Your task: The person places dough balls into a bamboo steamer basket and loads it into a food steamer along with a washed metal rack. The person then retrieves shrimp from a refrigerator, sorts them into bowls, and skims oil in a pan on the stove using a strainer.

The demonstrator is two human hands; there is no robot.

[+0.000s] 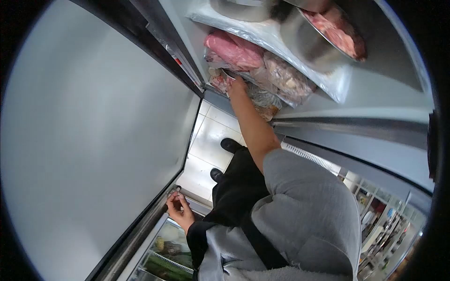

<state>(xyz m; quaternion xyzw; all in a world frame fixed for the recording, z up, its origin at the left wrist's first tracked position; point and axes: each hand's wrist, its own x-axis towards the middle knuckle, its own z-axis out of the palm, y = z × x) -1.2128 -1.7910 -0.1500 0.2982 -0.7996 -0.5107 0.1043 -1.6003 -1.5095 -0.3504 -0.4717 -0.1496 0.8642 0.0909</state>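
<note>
My right hand (238,86) reaches into an opened cold cabinet, among bagged meat on its lower level. Its fingertips are lost among the bags, beside a small dark, shiny metal edge (229,73) and a bag of red-and-white pieces (218,80). Just above lies a pink piece of meat (234,49) in clear plastic. To its right is a bag of paler frozen meat (288,77). My left hand (181,210) is low at the left, by the edge of the big door, fingers curled toward the thumb. Whatever is between them is too small to make out.
The large pale door (98,140) stands open on the left. Metal containers, one with raw meat (335,30), rest on the plastic-covered shelf above. A glass-fronted section with green produce (166,262) is below left, a wire rack (384,220) at right. Tiled floor (211,131) shows between.
</note>
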